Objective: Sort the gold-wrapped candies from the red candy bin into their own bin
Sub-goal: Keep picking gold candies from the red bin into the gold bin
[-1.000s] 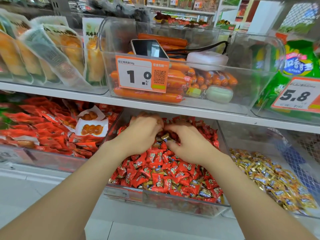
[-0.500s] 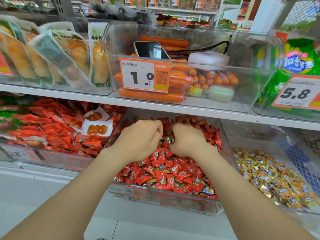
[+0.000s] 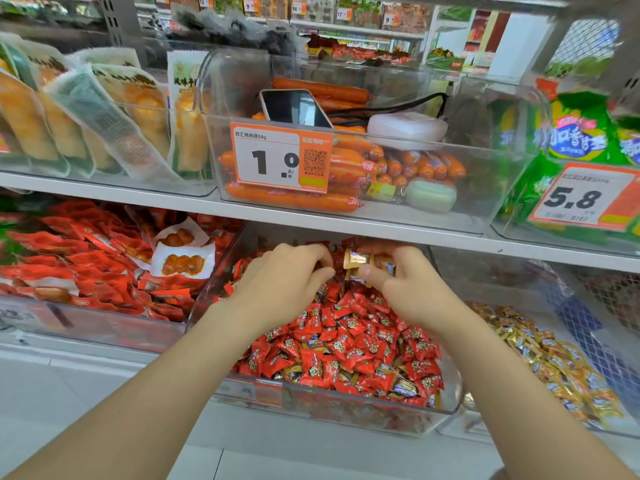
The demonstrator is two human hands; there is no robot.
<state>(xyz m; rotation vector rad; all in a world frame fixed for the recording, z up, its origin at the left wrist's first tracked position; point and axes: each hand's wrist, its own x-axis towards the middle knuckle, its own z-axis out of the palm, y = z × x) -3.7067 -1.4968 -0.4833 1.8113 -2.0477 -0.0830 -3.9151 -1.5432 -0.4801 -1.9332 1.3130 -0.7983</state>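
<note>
Head view: right hand (image 3: 412, 289) pinches gold-wrapped candies (image 3: 356, 259) over red bin (image 3: 346, 410).

Grip: right hand (image 3: 405, 289) pinching gold-wrapped candies (image 3: 358, 259), far back in the red candy bin (image 3: 346, 408).
- Above grip: shelf edge (image 3: 381, 233) close overhead, little headroom.
- Left of grip: left hand (image 3: 284, 285) just beside, blocks that side.
- Below grip: red candies (image 3: 346, 341) heaped, no gap.
- Right of grip: the bin's clear side wall, then the gold bin (image 3: 502, 285), its top open under the same shelf.
- Nearer the person: open air over the heap, low front wall.
</note>
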